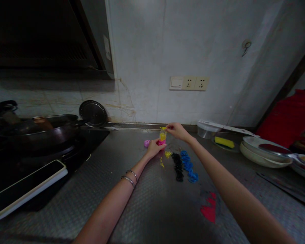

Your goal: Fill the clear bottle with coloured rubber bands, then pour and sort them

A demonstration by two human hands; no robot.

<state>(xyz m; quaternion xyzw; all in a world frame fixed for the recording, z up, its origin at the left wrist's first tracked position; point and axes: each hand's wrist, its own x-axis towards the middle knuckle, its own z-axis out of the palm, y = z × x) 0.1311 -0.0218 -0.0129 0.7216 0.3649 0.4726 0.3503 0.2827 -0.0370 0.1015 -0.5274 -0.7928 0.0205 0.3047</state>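
Note:
My left hand [154, 148] is wrapped round a small clear bottle [162, 136], which stands upright on the counter and shows yellow above pink. Above the bottle's mouth, my right hand [176, 130] pinches a thin yellow band [163, 128]. Loose yellow bands [168, 154] lie just in front of the bottle, with a few strays nearer me. To their right are a row of black bands [178, 166] and a row of blue bands [189, 166]. A pinkish-purple bundle [147, 143] sits left of the bottle, partly beside my left hand.
A red cut-out piece [208, 208] lies near my right forearm. On the left are a stove with a pan [40, 132] and a white-edged device [30, 189]. Stacked bowls [264, 156], a yellow sponge [224, 142] and a plastic tub [206, 130] stand at right.

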